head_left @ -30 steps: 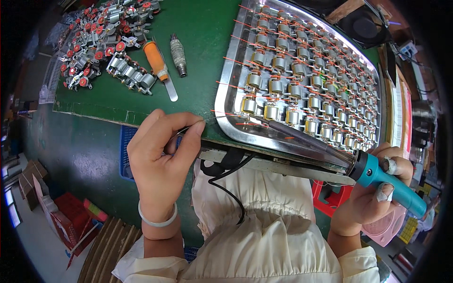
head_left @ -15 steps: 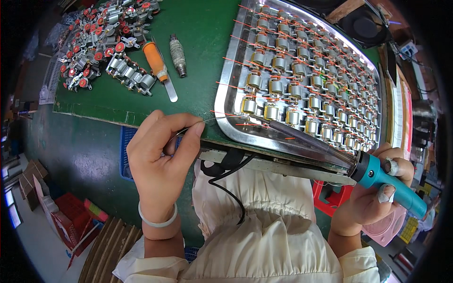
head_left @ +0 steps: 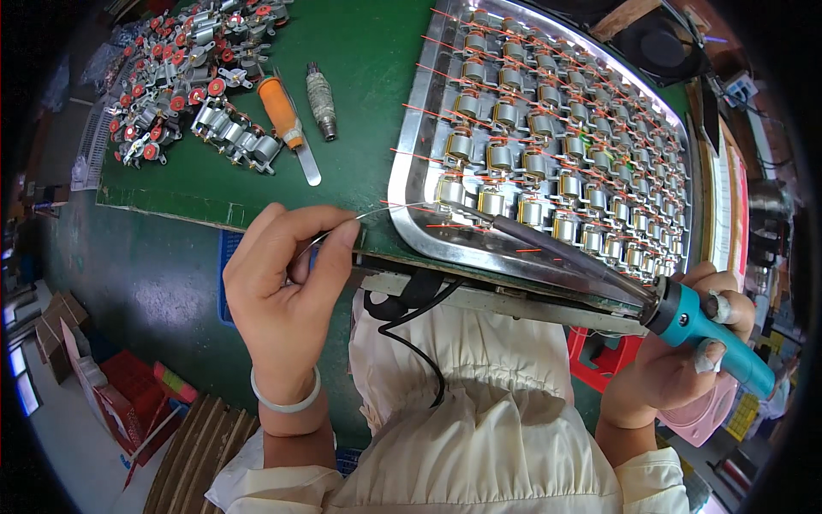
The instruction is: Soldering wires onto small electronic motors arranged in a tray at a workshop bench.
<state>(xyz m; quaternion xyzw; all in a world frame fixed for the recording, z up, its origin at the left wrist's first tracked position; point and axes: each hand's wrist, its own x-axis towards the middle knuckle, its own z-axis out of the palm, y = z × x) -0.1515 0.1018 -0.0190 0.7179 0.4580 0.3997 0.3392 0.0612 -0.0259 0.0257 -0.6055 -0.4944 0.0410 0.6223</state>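
Since the earlier frame, my left hand [head_left: 287, 278] has shifted slightly leftward, pinching thin wire [head_left: 374, 212] near the metal tray [head_left: 401, 180]. My right hand [head_left: 655, 377] grips the soldering iron [head_left: 591, 262] by its teal handle [head_left: 694, 325]. I judge: wire light, bendable, pinch behind tip; iron stiff, hold handle only.

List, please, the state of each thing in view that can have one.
Metal tray: on the table, loaded with rows of silver parts
Thin wire: pinched, bowed
Left fingers: closed on it
Teal-handled iron: held, tip over tray; heat not visible
Right fingers: closed around it, two taped
Red-disc parts: loosely heaped
Orange-handled tool: lying, unheld
Wrapped tool: lying, unheld
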